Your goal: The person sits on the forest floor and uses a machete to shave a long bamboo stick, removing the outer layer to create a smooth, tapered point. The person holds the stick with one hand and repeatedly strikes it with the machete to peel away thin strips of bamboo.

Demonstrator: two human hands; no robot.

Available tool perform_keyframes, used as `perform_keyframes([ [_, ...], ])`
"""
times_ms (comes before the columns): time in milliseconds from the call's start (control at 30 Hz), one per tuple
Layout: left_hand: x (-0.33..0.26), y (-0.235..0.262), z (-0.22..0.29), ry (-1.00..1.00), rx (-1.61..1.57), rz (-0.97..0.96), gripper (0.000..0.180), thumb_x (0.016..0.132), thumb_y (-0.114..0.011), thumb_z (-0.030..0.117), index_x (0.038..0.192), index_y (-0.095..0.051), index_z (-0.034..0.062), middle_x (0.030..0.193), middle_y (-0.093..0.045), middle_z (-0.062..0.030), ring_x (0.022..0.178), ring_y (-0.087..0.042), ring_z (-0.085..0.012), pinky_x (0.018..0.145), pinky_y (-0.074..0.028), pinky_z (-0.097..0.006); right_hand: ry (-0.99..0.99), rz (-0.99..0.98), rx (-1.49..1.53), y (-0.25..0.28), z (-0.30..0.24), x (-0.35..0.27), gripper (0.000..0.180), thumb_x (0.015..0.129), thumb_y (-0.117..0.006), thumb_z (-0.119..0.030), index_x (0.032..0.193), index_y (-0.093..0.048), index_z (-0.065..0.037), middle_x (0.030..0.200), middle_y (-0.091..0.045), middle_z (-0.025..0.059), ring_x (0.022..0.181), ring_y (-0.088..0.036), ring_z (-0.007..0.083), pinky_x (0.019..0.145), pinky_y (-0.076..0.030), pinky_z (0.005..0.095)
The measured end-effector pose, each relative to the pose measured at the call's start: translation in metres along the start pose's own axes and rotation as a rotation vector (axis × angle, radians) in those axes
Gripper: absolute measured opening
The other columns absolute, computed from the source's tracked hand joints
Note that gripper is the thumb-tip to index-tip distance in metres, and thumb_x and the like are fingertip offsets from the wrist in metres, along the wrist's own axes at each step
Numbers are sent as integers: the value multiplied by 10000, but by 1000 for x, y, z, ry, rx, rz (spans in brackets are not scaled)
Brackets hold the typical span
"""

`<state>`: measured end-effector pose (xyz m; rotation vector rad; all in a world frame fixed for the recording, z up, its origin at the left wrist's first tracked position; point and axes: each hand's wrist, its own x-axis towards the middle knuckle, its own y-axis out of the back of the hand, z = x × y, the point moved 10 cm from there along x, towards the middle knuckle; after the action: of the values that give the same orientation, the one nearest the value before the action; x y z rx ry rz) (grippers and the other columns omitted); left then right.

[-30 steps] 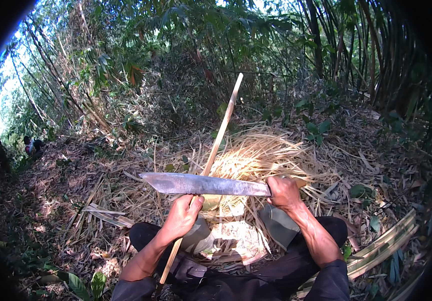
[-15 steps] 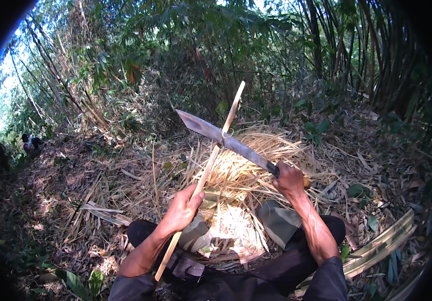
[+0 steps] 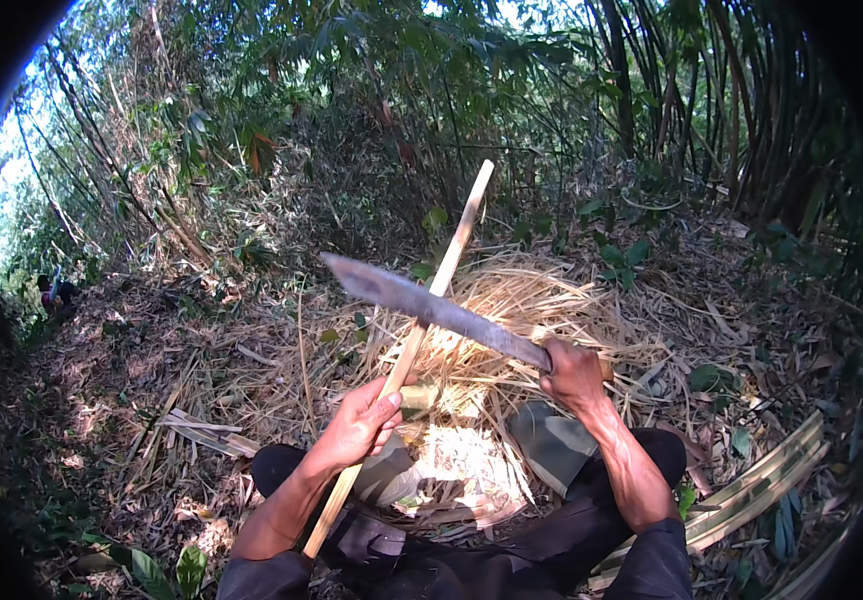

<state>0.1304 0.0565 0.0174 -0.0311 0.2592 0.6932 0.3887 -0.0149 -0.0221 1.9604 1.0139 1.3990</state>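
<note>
A long pale strip of split bamboo (image 3: 408, 357) slants up and away from my lap, its far end rising in front of the undergrowth. My left hand (image 3: 359, 424) is closed round its lower half, thumb on top. My right hand (image 3: 577, 377) grips the handle of a machete (image 3: 471, 322), whose broad blade points left. The blade crosses the strip above my left hand, its tip out past the strip's left side. Beneath them lies a heap of thin bamboo shavings (image 3: 536, 297) between and beyond my feet.
Several split bamboo lengths (image 3: 757, 488) lie on the ground at my right. A smaller bundle of strips (image 3: 213, 435) is at left, beside my knee. Dry leaves cover the ground, and bamboo stems (image 3: 726, 110) stand behind. Far left, a partly hidden dark figure (image 3: 54, 292) shows.
The machete blade has slid down along the strip toward my left hand, and its tip has dropped and moved left. My left fingers have shifted a little on the strip.
</note>
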Motion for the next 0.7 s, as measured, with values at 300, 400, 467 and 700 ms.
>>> perform_keyframes([
  [300,-6,-3,1,59,-242,-93,393,981,-449,244,1304,-423,21,641,-330,60,435,-271,-5,361,-226,-157,-120,82,-38,3,16,13,166,699,-602,-100,826,-514,-39,601,-574,137,509,-579,302,506,-478,411],
  [400,-1,-1,6,57,-249,-85,389,986,-438,239,1310,-423,24,632,-323,62,432,-269,-10,357,-223,-164,29,50,0,-1,-8,4,215,664,-632,-110,832,-516,-43,664,-595,141,538,-591,328,542,-486,426],
  [467,1,-3,7,59,-257,-93,385,985,-438,235,1306,-426,22,630,-322,61,430,-270,-11,353,-218,-166,163,117,-9,6,-19,1,236,650,-645,-116,834,-517,-43,685,-601,142,544,-596,320,545,-489,425],
  [700,-5,-3,5,64,-286,-87,373,980,-447,216,1288,-437,7,632,-330,56,425,-274,-7,345,-212,-162,65,84,-9,5,-24,5,198,647,-631,-94,785,-496,-51,594,-579,125,531,-600,289,510,-481,412],
])
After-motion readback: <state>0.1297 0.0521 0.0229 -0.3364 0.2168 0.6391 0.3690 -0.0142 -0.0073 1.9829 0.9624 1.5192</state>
